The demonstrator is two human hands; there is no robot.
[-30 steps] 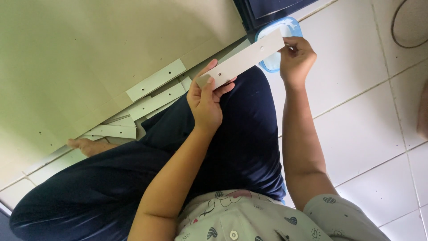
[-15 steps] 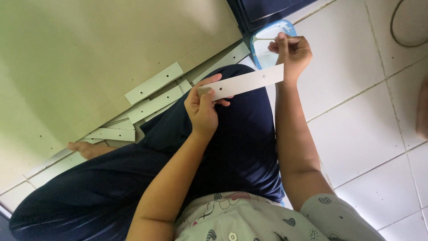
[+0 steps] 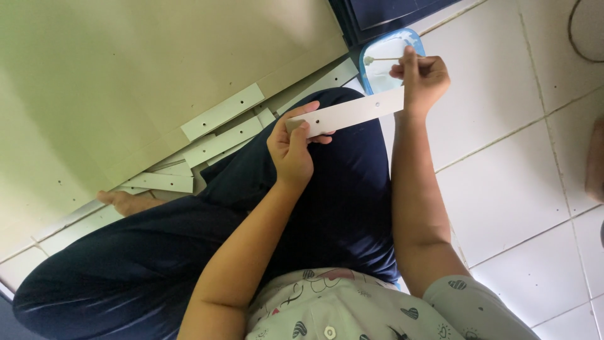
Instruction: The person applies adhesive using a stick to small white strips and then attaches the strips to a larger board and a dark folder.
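since half a second ago our right hand [image 3: 425,79] tipped its stick [image 3: 382,60] toward the blue tray [image 3: 368,60]; left hand [image 3: 290,148] fingers grasp the white strip [image 3: 352,112] over our lap.

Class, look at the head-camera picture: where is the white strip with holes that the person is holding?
The white strip is held above the lap, upper middle of the head view, between the left hand and right hand, just below the blue-rimmed tray.

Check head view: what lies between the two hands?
Only the white strip spans it: left hand grips one end, right hand the other, over the dark trousers.
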